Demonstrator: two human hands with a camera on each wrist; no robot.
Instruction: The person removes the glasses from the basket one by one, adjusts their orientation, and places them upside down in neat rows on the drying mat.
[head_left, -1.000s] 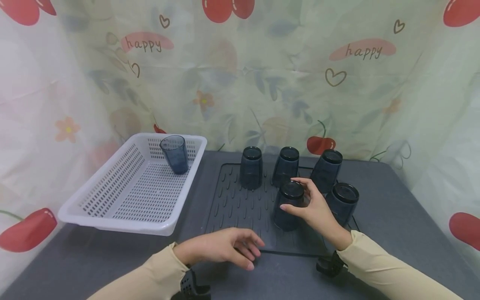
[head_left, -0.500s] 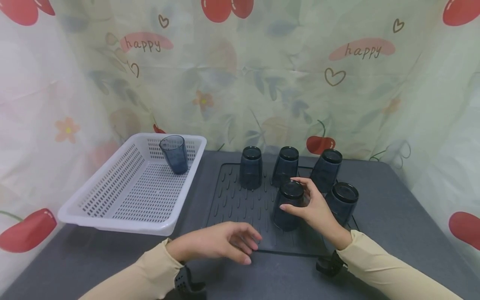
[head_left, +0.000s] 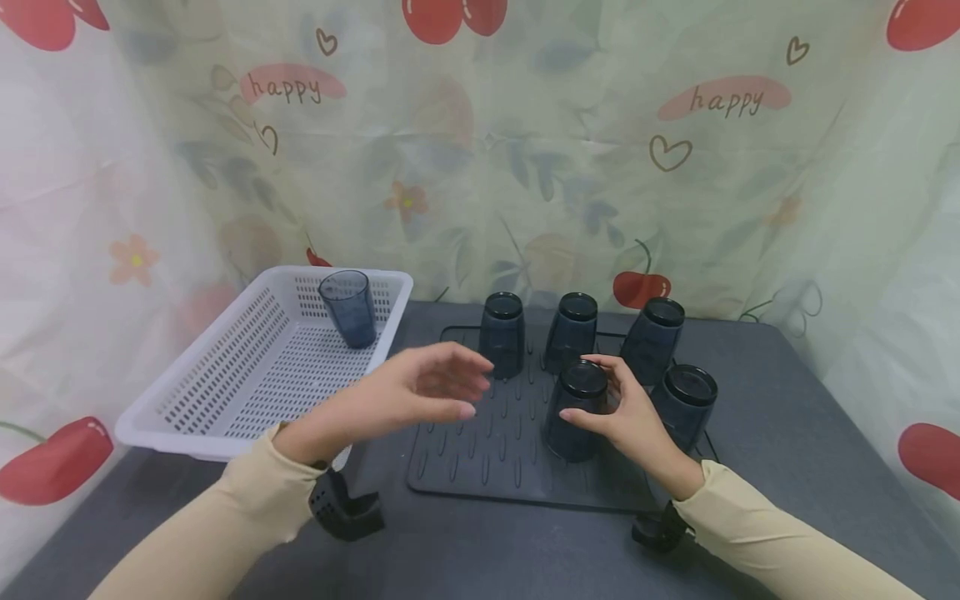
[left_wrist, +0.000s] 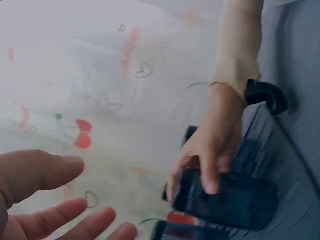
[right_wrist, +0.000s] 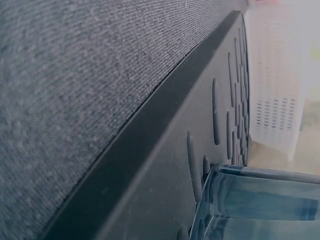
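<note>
With thumb and fingers around its upper part, my right hand (head_left: 637, 421) grips an upside-down dark blue glass (head_left: 573, 429) on the black ridged drying mat (head_left: 480, 467). The same glass (right_wrist: 265, 202) shows close up in the right wrist view, where the hand itself is out of sight. My left hand (head_left: 405, 392) hovers, holding nothing, between the white basket and the mat, fingers loosely bent and thumb apart. Inside the basket (head_left: 360, 462), one blue glass (head_left: 351, 312) leans in the far right corner, mouth up.
More upturned glasses stand on the mat: one at back left (head_left: 502, 337), one at back middle (head_left: 572, 333), one at back right (head_left: 654, 340), and another right glass (head_left: 684, 408) beside my right hand. A patterned curtain (head_left: 487, 167) hangs behind the grey table (head_left: 480, 550).
My left hand has moved up and to the left, from the mat's front edge toward the basket's right side. The right hand and its glass have stayed in place.
</note>
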